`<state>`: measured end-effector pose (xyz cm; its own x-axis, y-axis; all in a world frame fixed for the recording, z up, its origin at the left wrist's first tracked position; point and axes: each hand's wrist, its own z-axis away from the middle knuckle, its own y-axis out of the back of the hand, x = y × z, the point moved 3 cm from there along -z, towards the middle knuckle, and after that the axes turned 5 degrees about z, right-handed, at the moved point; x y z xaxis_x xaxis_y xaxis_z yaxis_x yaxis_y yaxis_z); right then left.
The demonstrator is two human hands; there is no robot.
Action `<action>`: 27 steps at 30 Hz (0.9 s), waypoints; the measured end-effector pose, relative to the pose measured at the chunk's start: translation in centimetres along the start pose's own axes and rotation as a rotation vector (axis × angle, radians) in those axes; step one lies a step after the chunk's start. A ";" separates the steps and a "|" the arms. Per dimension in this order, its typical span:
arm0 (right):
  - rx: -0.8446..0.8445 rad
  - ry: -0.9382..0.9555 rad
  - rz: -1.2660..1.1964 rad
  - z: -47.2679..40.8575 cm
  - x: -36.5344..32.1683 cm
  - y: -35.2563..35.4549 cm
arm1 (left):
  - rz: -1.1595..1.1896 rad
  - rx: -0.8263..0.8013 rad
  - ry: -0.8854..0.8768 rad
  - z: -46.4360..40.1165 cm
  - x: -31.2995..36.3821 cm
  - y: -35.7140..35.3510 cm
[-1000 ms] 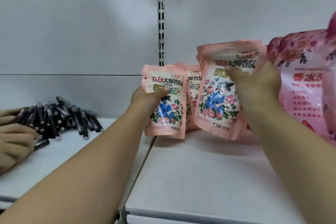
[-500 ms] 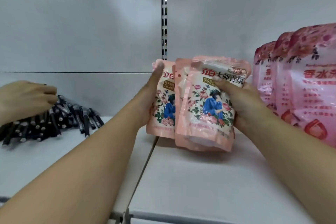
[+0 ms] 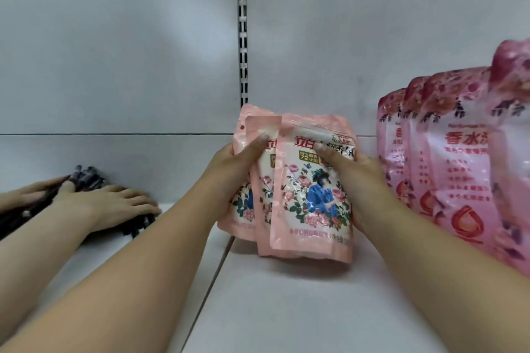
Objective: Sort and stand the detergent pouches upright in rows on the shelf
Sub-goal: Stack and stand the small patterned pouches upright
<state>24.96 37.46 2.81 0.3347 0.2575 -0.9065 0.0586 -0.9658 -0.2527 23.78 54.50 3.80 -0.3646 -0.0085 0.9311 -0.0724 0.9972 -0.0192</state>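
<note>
Pouches here look soft and light, their film probably slick, so a hold on both side edges near the top should keep them from slumping. In the head view, three small pink pouches (image 3: 312, 198) with a rose print and a figure in blue stand bunched just left of the taller pink pouches (image 3: 447, 163), on the white shelf (image 3: 301, 304). The left hand (image 3: 229, 178) clasps the bunch's left side, thumb across the middle pouch; the right hand (image 3: 358, 180) grips the front pouch's right edge. Further left, another person's hand (image 3: 114, 206) rests on dark pens (image 3: 86, 178).
</note>
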 end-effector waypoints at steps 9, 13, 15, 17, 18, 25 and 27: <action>0.019 -0.129 -0.127 -0.2 0.8 -0.6 | 0.077 0.008 0.044 0.3 -0.3 -0.4; -0.033 -0.182 -0.120 -0.5 0.1 -0.3 | 0.068 0.001 0.024 0.6 0.8 -0.5; -0.095 -0.212 -0.105 -0.5 -0.1 -0.4 | 0.060 0.016 0.024 0.6 0.9 -0.4; -0.120 -0.219 -0.051 -0.2 -0.1 -0.4 | 0.043 0.033 0.018 0.5 0.8 -0.3; -0.130 -0.199 -0.028 -0.1 -0.2 -0.4 | 0.041 0.037 0.014 0.5 0.8 -0.1; 0.144 0.027 0.224 0.1 -2.8 0.9 | 0.079 0.266 0.026 0.0 1.5 3.8; 0.255 0.145 0.492 0.2 -3.0 1.7 | 0.057 0.359 0.025 0.5 1.5 4.5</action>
<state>23.85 35.07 5.08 0.3916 -0.2447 -0.8870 -0.3593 -0.9281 0.0974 22.47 58.90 4.96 -0.3549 0.0526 0.9334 -0.3754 0.9064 -0.1939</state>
